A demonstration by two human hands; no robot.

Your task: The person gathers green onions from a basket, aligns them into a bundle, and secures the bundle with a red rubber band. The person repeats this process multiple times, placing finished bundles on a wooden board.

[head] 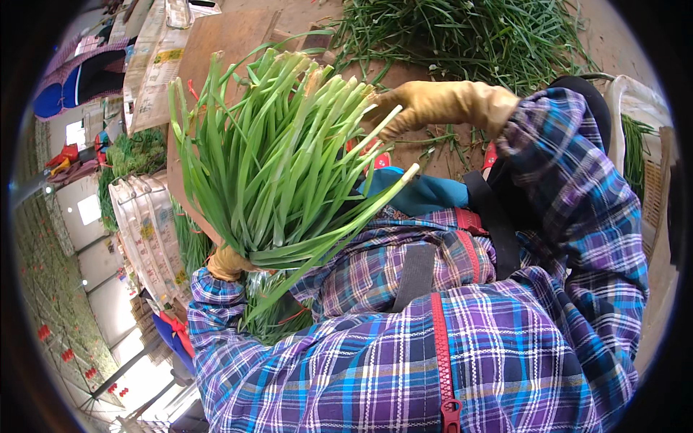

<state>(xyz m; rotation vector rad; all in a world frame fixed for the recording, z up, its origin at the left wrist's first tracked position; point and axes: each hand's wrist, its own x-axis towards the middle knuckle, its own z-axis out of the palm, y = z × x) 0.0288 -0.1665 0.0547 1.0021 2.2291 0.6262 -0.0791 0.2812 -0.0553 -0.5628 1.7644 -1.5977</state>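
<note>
A large bunch of long, flat green stalks (281,157), which look like garlic chives, fans out in front of my chest with its pale cut ends upward. My left hand (231,263), in a tan glove, is closed around the narrow lower part of the bunch. Leaf tips hang below that fist. At the right edge of the cut ends is my right hand (427,105), also gloved, its fingers curled beside the stalks. Its fingertips are partly hidden, so I cannot tell whether they grip any stalk.
A big heap of loose greens (460,38) lies on the floor ahead. A brown board (222,48) is behind the bunch. White plastic crates (149,233) with greens stand at left, and another white container (631,89) at right. Red shoes (382,161) show below.
</note>
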